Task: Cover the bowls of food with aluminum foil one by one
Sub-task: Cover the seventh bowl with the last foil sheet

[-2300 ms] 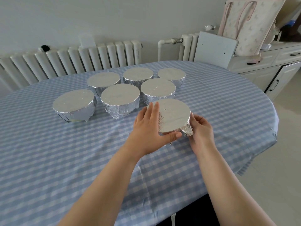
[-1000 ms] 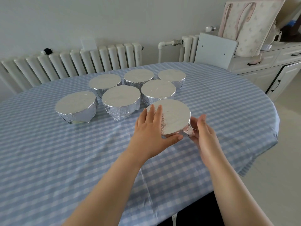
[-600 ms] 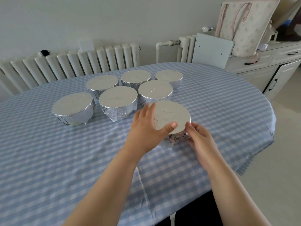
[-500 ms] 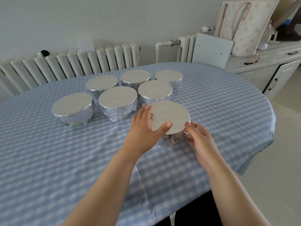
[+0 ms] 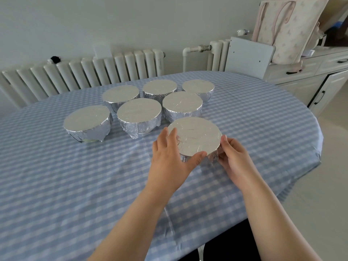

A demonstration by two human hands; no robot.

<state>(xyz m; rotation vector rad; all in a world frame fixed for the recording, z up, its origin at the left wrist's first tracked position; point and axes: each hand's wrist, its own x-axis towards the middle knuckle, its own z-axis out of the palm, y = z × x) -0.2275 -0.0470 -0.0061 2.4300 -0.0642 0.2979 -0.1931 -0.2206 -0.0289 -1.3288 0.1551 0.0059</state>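
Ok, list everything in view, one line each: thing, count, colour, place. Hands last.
foil-covered bowls: seven, silver, clustered mid-table; the nearest bowl sits between the hands.
tablecloth: one, blue and white check, over the oval table.
radiators: two, white, along the far wall.
white panel: one, propped behind the table, far right.
tote bag: one, cream with pink straps, on the cabinet.
cabinet: one, white with black handles, far right.
left hand: fingers on the nearest bowl's left side, thumb at its front rim.
right hand: fingers pinching the foil at the bowl's right side.
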